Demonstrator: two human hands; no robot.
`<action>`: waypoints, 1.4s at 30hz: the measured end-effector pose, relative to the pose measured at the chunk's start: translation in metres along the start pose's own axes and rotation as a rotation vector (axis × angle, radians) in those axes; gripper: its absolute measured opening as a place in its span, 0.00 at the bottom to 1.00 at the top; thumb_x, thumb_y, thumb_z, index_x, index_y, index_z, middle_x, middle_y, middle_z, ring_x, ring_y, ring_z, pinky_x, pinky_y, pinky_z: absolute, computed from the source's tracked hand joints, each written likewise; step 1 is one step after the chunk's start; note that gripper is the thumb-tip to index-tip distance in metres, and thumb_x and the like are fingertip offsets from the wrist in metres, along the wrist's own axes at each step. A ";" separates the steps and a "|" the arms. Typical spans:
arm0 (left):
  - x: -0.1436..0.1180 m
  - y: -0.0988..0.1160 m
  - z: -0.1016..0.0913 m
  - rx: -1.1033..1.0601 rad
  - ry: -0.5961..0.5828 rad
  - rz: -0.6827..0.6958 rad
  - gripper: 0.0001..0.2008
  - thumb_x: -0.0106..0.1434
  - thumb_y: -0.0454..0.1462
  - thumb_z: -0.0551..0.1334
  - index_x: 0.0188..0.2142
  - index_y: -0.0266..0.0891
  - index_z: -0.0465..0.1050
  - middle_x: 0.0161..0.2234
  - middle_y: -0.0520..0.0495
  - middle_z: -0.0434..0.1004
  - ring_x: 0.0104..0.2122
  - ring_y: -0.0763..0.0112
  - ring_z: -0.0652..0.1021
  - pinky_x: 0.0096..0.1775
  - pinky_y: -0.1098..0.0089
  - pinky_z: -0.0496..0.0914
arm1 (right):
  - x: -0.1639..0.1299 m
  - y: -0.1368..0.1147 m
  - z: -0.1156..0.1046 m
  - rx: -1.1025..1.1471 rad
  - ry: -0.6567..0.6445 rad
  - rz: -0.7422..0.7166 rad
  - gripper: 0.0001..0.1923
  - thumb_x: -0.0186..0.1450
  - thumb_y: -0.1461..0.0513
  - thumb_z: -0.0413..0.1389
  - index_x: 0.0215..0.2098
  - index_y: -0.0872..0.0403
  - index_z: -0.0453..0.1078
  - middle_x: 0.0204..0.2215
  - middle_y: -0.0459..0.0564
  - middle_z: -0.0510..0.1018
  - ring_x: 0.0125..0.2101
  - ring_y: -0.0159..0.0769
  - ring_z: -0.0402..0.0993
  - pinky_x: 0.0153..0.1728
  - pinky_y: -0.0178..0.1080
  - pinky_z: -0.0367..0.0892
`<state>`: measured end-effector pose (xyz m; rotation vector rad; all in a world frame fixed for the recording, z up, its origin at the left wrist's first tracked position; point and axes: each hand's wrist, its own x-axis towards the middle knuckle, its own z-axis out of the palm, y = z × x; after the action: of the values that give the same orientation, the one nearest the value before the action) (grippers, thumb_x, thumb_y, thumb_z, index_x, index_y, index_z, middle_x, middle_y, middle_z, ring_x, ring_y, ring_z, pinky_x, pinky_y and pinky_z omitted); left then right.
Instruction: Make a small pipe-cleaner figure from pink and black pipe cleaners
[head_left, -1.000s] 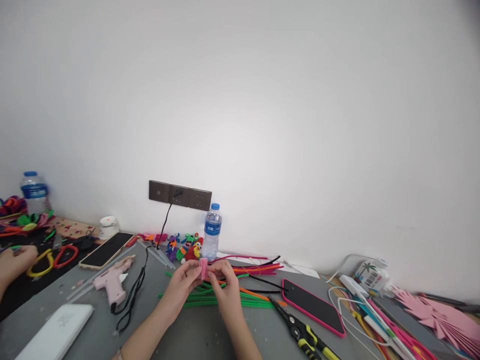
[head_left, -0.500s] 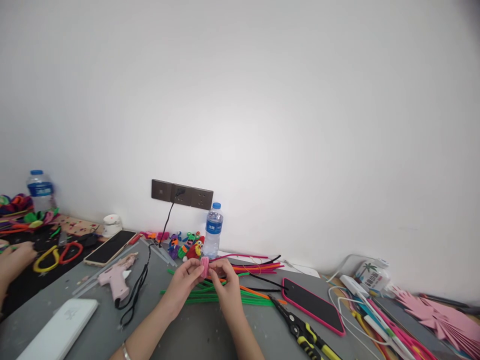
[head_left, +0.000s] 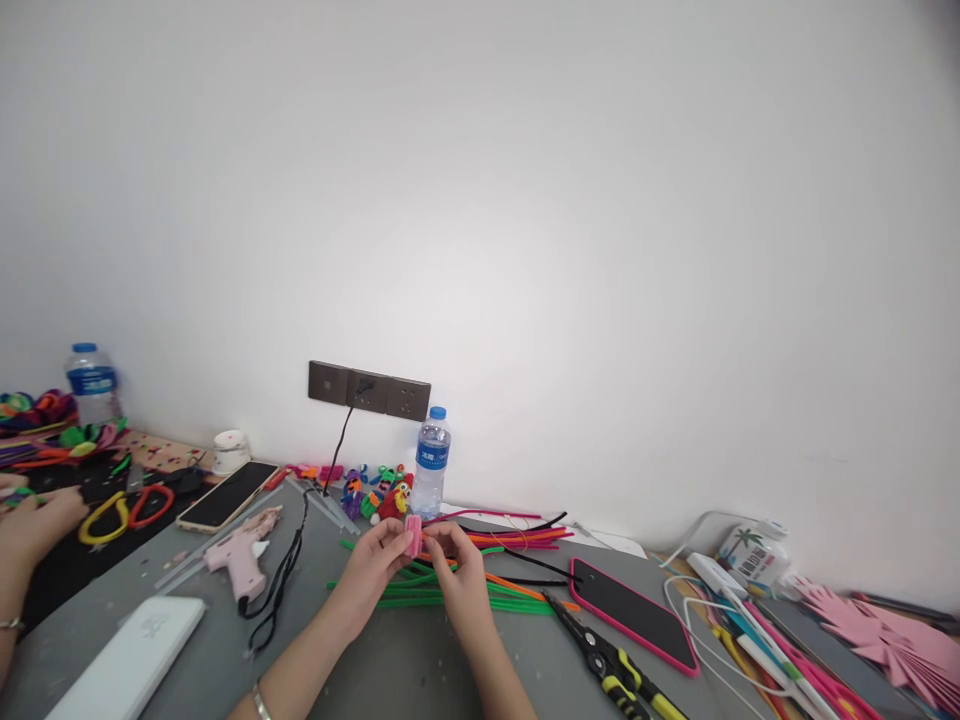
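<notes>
Between the thumb and fingers of my left hand (head_left: 375,565) is a small pink bundle (head_left: 413,537) that looks like folded pipe cleaner. My right hand (head_left: 459,565) has its thumb and fingertips pinched together at the bundle's right side; what sits between them is too small to make out. Below and behind both hands lie green pipe cleaners (head_left: 517,602), with red and orange pipe cleaners (head_left: 532,537) farther back. Small colourful figures (head_left: 386,490) stand just beyond my left hand, beside a water bottle (head_left: 433,465).
Yellow-black pliers (head_left: 600,660) and a pink-edged phone (head_left: 634,615) lie to the right. On the left are a pink glue gun (head_left: 238,560), a white power bank (head_left: 131,655), another phone (head_left: 227,497) and scissors (head_left: 124,515). A co-worker's hand (head_left: 45,530) is at the far left.
The whole view has shifted slightly, so things sit a little farther right. My left hand keeps the pink bundle, and my right fingertips have drawn slightly away from it. The co-worker's hand shows more.
</notes>
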<state>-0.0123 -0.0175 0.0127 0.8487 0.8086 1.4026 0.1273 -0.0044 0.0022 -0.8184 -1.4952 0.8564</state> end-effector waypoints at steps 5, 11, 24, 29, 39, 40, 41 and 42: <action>0.000 0.000 0.000 -0.016 -0.001 -0.016 0.14 0.50 0.43 0.72 0.24 0.37 0.70 0.26 0.52 0.69 0.30 0.72 0.71 0.36 0.70 0.69 | 0.000 -0.001 -0.001 0.019 0.002 0.013 0.09 0.64 0.57 0.55 0.34 0.54 0.73 0.28 0.50 0.78 0.30 0.38 0.74 0.32 0.37 0.69; 0.000 -0.001 -0.003 -0.016 0.021 -0.015 0.14 0.51 0.43 0.71 0.26 0.38 0.70 0.26 0.52 0.69 0.31 0.71 0.71 0.38 0.69 0.69 | 0.003 0.006 -0.007 0.074 0.027 0.068 0.12 0.63 0.54 0.56 0.32 0.54 0.73 0.27 0.50 0.77 0.29 0.38 0.72 0.31 0.37 0.68; 0.001 -0.001 -0.003 -0.010 0.018 -0.002 0.13 0.51 0.42 0.71 0.25 0.37 0.71 0.27 0.51 0.70 0.30 0.71 0.71 0.38 0.69 0.69 | 0.006 0.002 -0.008 0.179 0.050 0.038 0.11 0.60 0.55 0.59 0.30 0.54 0.69 0.25 0.46 0.71 0.26 0.33 0.67 0.27 0.34 0.64; 0.000 0.001 -0.001 -0.007 0.021 -0.005 0.14 0.50 0.43 0.72 0.25 0.37 0.72 0.26 0.51 0.71 0.30 0.70 0.72 0.38 0.69 0.69 | 0.006 0.006 -0.008 0.192 0.037 0.051 0.10 0.61 0.56 0.58 0.30 0.54 0.67 0.25 0.45 0.69 0.25 0.32 0.64 0.27 0.34 0.63; 0.000 0.000 -0.001 -0.010 0.059 -0.038 0.15 0.46 0.43 0.74 0.28 0.38 0.75 0.27 0.51 0.74 0.29 0.71 0.73 0.35 0.70 0.69 | 0.004 0.006 -0.006 0.167 -0.006 0.072 0.09 0.61 0.56 0.59 0.31 0.54 0.70 0.26 0.47 0.72 0.27 0.34 0.68 0.29 0.35 0.66; 0.000 -0.001 -0.001 -0.002 0.055 -0.036 0.15 0.47 0.43 0.74 0.28 0.38 0.74 0.26 0.51 0.74 0.29 0.71 0.73 0.35 0.71 0.68 | 0.004 0.005 -0.006 0.155 -0.014 0.073 0.09 0.61 0.56 0.59 0.30 0.54 0.70 0.25 0.47 0.73 0.26 0.34 0.68 0.29 0.35 0.66; 0.000 -0.001 -0.002 0.005 0.050 -0.033 0.14 0.47 0.43 0.73 0.28 0.38 0.74 0.26 0.51 0.74 0.29 0.71 0.73 0.34 0.71 0.68 | 0.004 0.004 -0.005 0.147 -0.019 0.073 0.09 0.61 0.56 0.59 0.30 0.54 0.70 0.25 0.46 0.73 0.26 0.34 0.69 0.29 0.35 0.66; 0.000 -0.001 -0.002 0.011 0.046 -0.029 0.14 0.47 0.43 0.73 0.28 0.38 0.74 0.26 0.51 0.74 0.29 0.71 0.73 0.34 0.71 0.68 | 0.004 0.003 -0.005 0.141 -0.021 0.071 0.09 0.61 0.56 0.59 0.30 0.54 0.70 0.25 0.46 0.73 0.26 0.34 0.69 0.29 0.35 0.66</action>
<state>-0.0138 -0.0175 0.0103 0.8123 0.8616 1.3972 0.1320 0.0004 0.0019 -0.7639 -1.4138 1.0144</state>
